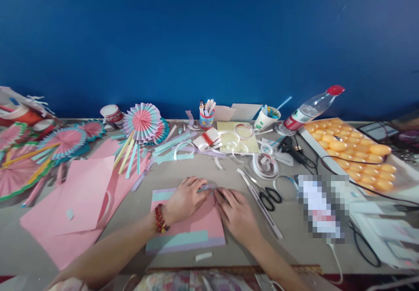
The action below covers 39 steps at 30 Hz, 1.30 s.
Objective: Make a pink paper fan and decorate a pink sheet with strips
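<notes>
A pink sheet of paper (214,221) lies on the table in front of me, with mint and lavender paper strips along its top and bottom edges. Near its top right corner, my left hand (186,199) presses down with bent fingers, holding a narrow mint paper strip (205,187) against the sheet. Thumb and fingers of my right hand (236,212) close on the strip's right end, at the sheet's edge. The fingertips partly hide that end. A red bead bracelet (160,218) circles my left wrist. Below the sheet lies a small white scrap (203,256).
On my right lie a utility knife (263,208), black-handled scissors (270,196), rolled white strips (264,165), a glue gun (294,150) and a blurred-out object (322,208). Pink sheets (81,190) and folded paper fans (142,123) cover the left. A bottle (309,112) stands behind.
</notes>
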Available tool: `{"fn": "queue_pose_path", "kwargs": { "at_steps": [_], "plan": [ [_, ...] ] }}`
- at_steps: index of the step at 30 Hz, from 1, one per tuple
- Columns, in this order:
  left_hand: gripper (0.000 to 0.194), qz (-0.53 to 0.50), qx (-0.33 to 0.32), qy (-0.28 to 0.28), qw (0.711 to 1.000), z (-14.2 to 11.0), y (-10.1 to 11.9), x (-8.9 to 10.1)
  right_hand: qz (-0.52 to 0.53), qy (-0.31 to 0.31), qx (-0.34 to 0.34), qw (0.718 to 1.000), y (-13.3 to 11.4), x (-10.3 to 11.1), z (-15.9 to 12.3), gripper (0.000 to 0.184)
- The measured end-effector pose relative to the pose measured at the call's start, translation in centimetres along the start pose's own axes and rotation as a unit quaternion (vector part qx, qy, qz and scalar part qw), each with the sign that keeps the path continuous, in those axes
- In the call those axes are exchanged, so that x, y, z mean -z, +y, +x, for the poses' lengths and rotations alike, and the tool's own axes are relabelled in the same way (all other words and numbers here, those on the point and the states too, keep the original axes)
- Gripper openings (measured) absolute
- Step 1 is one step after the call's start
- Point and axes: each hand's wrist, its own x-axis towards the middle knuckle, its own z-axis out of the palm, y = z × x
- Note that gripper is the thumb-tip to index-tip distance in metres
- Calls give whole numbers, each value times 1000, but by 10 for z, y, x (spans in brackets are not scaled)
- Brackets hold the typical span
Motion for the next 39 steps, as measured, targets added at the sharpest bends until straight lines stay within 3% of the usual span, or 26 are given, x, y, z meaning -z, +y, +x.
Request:
{"fn": "queue_pose_path", "kwargs": {
  "at_steps": [21, 26, 33, 39],
  "plan": [
    [29, 26, -4, -5, 1000, 1, 3, 0, -20, -5, -15, 1000, -3, 5, 4, 35],
    [26, 28, -9, -11, 1000, 0, 3, 1, -64, -31, -34, 997, -8, 6, 7, 36],
    [27, 29, -18, 0, 999, -1, 2, 1, -46, -22, 8, 999, -5, 14, -1, 40],
    [30, 17, -18, -5, 1000, -2, -2, 1, 11, -21, 43, 999, 7, 22, -11, 32]
  ]
}}
